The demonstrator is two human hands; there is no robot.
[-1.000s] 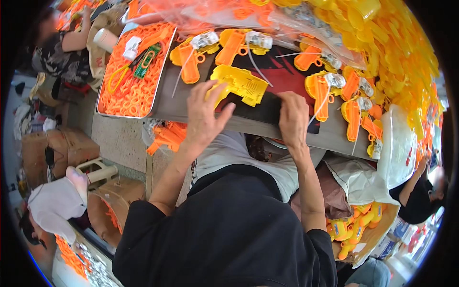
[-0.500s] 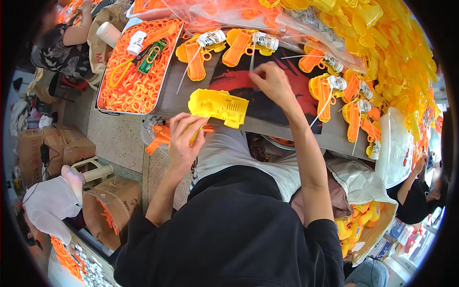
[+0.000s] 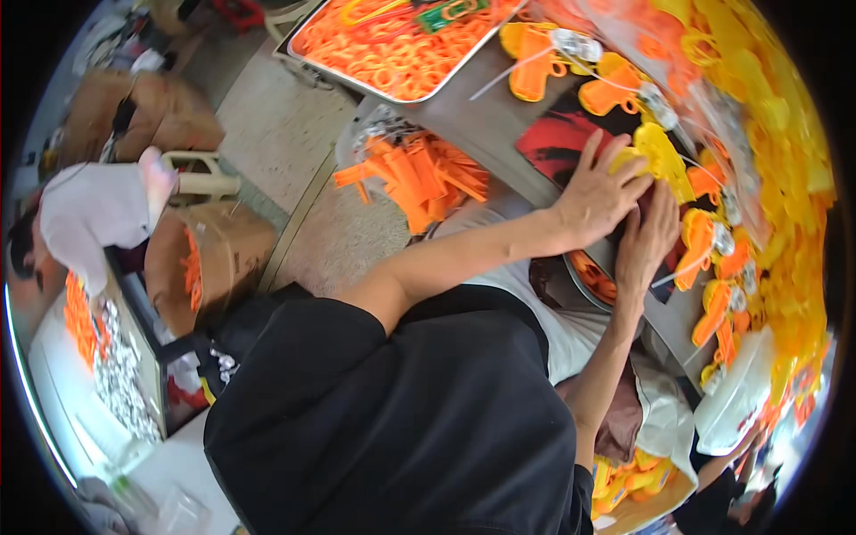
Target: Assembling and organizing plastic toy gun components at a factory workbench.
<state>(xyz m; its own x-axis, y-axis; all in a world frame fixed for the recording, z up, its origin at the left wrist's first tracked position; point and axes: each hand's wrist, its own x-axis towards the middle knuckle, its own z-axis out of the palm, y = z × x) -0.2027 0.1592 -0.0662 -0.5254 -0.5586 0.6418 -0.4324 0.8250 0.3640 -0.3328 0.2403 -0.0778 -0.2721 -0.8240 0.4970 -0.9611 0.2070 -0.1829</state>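
A yellow plastic toy-gun shell half is over the black and red mat on the table. My left hand grips its near left side, fingers bent over it. My right hand is up against the shell's lower edge with its fingers close together. The palms hide part of the shell, and I cannot see any small part between the fingers. Beyond it lie part-built toy guns, such as one with an orange grip and another, with white ties and silvery printed pieces.
A metal tray of orange rings stands at the table's far left. Below it is a container of orange strips. Yellow shells are heaped along the right. A white plastic bin and a sack of yellow parts are at the lower right.
The view has turned to the left. My left hand and the yellow shell have moved rightward over the mat, and my right hand has come down to join them at the shell.
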